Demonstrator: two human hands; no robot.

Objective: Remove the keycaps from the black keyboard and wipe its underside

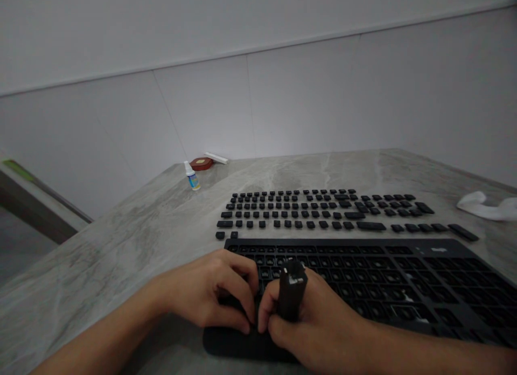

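A black keyboard lies in front of me, with most of its key positions bare of keycaps. My left hand is at its lower left corner, thumb and fingers drawn together in a pinch; whatever they grip is hidden. Beside it, my right hand is closed around a thick black-handled tool, held upright with its worn end up. The tool's lower tip is out of sight between my hands. Loose black keycaps are laid out in rows just behind the keyboard.
A small white spray bottle stands at the back left, near a reddish-brown case and a white strip. Crumpled white tissue lies at right. The marble-patterned table meets a pale wall behind.
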